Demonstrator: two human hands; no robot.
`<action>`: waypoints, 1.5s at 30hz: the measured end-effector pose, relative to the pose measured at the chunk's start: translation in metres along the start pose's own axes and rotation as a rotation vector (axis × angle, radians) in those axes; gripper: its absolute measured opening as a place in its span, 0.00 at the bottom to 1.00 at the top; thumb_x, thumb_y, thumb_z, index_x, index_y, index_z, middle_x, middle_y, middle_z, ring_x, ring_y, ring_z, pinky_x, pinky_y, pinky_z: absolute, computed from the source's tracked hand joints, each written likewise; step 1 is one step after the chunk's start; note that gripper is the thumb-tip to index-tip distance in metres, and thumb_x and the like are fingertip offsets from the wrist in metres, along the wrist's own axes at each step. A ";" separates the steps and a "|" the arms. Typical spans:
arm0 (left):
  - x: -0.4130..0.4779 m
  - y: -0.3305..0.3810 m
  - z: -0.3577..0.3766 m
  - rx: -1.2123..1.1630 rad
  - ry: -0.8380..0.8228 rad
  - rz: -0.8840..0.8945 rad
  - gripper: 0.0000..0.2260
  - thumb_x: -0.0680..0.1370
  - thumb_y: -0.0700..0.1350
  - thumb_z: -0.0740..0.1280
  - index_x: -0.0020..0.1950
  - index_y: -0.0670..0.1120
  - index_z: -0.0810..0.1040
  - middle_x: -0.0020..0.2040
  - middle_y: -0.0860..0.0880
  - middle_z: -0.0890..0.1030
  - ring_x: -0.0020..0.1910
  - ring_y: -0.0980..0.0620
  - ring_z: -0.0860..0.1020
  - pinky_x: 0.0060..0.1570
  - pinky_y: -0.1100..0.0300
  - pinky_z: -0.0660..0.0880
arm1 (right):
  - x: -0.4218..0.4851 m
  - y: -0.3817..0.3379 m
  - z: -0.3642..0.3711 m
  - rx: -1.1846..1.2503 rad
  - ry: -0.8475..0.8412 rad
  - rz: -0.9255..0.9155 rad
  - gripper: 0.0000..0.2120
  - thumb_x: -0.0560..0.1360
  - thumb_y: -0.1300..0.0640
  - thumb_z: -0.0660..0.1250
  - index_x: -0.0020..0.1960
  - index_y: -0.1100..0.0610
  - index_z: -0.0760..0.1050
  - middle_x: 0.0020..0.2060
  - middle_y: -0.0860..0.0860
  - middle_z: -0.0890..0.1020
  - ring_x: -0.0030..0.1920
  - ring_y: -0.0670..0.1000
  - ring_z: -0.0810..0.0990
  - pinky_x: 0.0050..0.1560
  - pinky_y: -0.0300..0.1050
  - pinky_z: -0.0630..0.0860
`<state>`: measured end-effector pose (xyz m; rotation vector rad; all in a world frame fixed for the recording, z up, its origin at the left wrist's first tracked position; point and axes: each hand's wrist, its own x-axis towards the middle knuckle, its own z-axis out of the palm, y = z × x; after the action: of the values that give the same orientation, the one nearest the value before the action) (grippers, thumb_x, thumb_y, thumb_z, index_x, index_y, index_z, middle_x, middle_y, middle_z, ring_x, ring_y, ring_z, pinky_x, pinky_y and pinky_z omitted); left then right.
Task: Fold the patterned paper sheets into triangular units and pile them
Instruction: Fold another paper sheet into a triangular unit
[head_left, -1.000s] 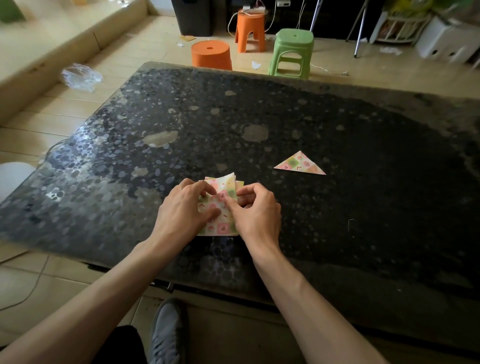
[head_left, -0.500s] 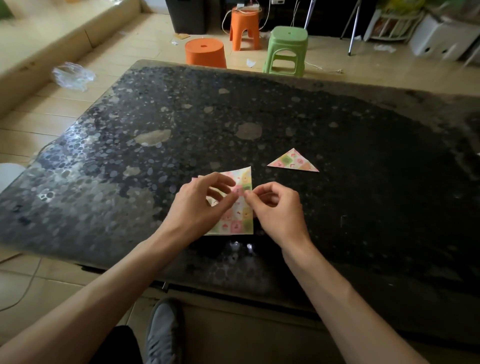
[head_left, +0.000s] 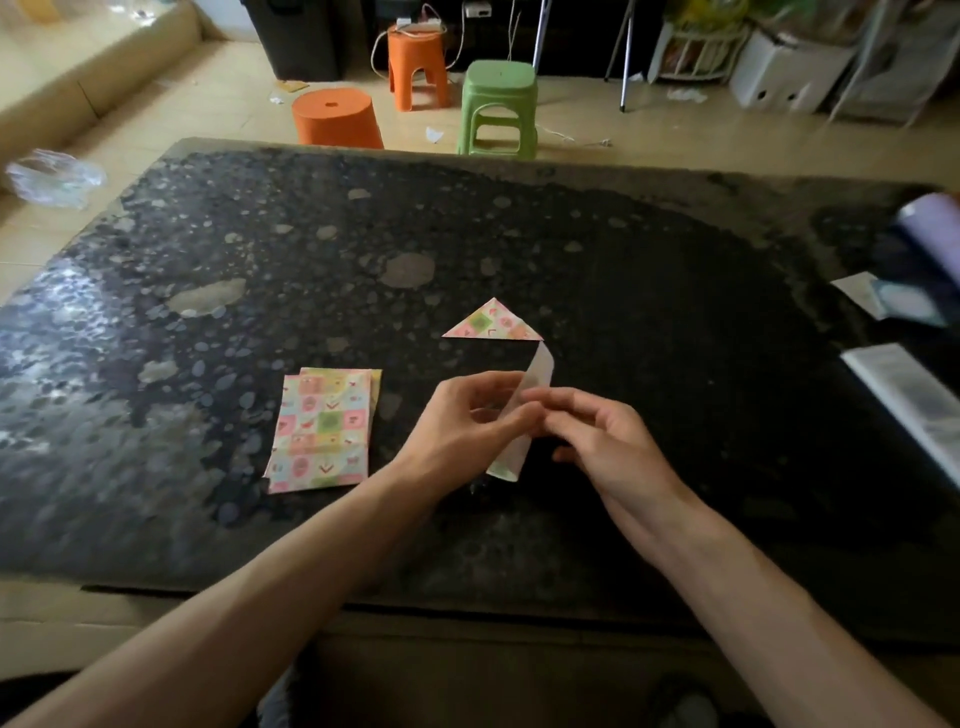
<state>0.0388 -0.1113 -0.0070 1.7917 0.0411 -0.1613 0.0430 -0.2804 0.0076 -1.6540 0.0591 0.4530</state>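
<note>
Separated a single sheet (head_left: 537, 371) from the stack (head_left: 322, 431), half a second earlier still under both hands; left that stack lying toward the near edge of the counter (head_left: 675, 291). Held the sheet off the counter, white back showing, pinched by curled fingers (head_left: 488, 384) of left hand (head_left: 457, 431) and right hand (head_left: 608, 441). Probably about to start a fresh fold, with one finished triangle (head_left: 493, 322) just beyond, toward the counter's middle. Found no readable writing.

One sheet (head_left: 539, 371) now off stack (head_left: 324, 431), pinched between my left hand (head_left: 457, 436) and right hand (head_left: 608, 447), lifted rightward; stack now free of my fingers
</note>
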 end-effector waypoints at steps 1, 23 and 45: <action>0.002 0.001 0.002 -0.010 0.006 -0.002 0.14 0.80 0.46 0.72 0.66 0.48 0.82 0.57 0.53 0.86 0.58 0.57 0.83 0.61 0.58 0.79 | -0.002 0.000 -0.003 -0.016 0.025 -0.035 0.11 0.81 0.61 0.68 0.56 0.49 0.85 0.51 0.43 0.87 0.53 0.40 0.84 0.50 0.36 0.79; -0.013 -0.027 -0.026 0.692 0.000 0.209 0.11 0.76 0.52 0.75 0.56 0.61 0.80 0.55 0.63 0.75 0.50 0.64 0.78 0.45 0.72 0.75 | -0.011 0.033 -0.029 -0.296 0.181 -0.086 0.16 0.78 0.60 0.73 0.60 0.43 0.77 0.39 0.49 0.86 0.34 0.49 0.86 0.34 0.34 0.76; -0.012 -0.040 -0.038 0.895 -0.143 0.401 0.17 0.78 0.55 0.71 0.67 0.57 0.81 0.64 0.59 0.76 0.65 0.57 0.71 0.63 0.60 0.72 | -0.017 0.040 -0.043 -0.959 0.075 -0.510 0.12 0.74 0.54 0.76 0.56 0.41 0.84 0.52 0.38 0.72 0.48 0.41 0.76 0.46 0.33 0.76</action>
<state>0.0260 -0.0649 -0.0362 2.6226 -0.5707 -0.0094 0.0264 -0.3317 -0.0212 -2.5158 -0.5980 -0.0059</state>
